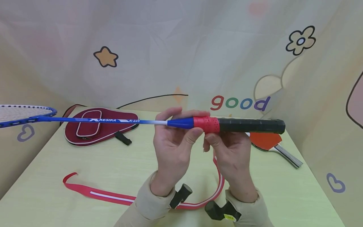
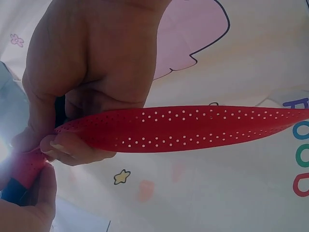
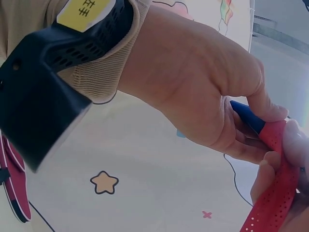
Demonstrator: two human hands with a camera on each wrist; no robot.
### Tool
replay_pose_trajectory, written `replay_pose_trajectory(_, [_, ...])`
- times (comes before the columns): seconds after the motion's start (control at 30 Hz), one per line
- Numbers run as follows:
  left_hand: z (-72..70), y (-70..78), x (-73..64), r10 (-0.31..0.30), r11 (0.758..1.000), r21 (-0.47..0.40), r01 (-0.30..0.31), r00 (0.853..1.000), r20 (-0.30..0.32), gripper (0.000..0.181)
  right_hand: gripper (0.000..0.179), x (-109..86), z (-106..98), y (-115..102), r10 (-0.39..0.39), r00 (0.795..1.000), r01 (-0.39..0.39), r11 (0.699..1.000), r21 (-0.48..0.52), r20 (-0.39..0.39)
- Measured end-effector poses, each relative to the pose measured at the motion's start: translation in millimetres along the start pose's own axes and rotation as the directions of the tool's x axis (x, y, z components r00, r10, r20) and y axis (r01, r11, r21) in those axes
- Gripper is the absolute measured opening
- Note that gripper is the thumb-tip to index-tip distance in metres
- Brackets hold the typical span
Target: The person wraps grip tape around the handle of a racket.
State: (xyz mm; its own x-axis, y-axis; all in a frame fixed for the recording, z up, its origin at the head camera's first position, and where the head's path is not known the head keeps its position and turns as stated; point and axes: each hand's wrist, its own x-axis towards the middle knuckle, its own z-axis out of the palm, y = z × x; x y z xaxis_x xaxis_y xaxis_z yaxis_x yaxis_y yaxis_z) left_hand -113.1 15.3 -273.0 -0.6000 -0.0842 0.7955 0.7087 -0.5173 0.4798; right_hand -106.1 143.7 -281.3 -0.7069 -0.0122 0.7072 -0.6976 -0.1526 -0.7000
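A blue badminton racket (image 1: pixel 150 122) lies level across the head view, its head cut off at the left edge. Perforated red grip tape (image 1: pixel 206 125) wraps the top of its black handle (image 1: pixel 252 125), beside the blue cone. My left hand (image 1: pixel 172 154) holds the racket there, thumb on the wrapped tape, fingers behind. Just right of it, my right hand (image 1: pixel 233 157) pinches the tape under the handle; in the left wrist view the loose strip (image 2: pixel 193 129) trails from those fingers. The tape's long tail (image 1: pixel 113 198), with a white stripe, curves over the table.
A maroon racket case (image 1: pixel 110 127) lies at the back left of the table (image 1: pixel 42 186), a black strap end beside it. At the right is a table tennis bat (image 1: pixel 265 141) with red rubber. A printed cloth (image 1: pixel 147 63) hangs behind.
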Motion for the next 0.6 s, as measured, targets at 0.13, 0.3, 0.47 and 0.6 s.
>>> replay_pose_trajectory(0.13, [0.4, 0.9, -0.2, -0.003, 1.000, 0.019, 0.003, 1.000, -0.009, 0.050, 0.034, -0.2, 0.2, 0.7, -0.003, 1.000, 0.003, 1.000, -0.002, -0.014])
replay_pose_trajectory(0.3, [0.6, 2.6, -1.0, -0.027, 0.999, 0.034, 0.028, 0.999, -0.025, 0.050, 0.036, -0.9, 0.9, 0.7, 0.001, 1.000, -0.001, 1.000, 0.006, -0.028])
replay_pose_trajectory(0.47, [0.1, 1.9, -1.7, -0.041, 0.998, 0.036, 0.043, 0.998, -0.037, 0.050, 0.036, -1.6, 1.7, 0.3, 0.007, 0.999, -0.007, 1.000, 0.014, -0.037])
replay_pose_trajectory(0.6, [0.3, 2.6, -1.6, -0.056, 0.997, 0.043, 0.058, 0.997, -0.057, 0.050, 0.038, -2.2, 2.8, 0.6, 0.017, 0.999, -0.018, 1.000, -0.001, -0.044])
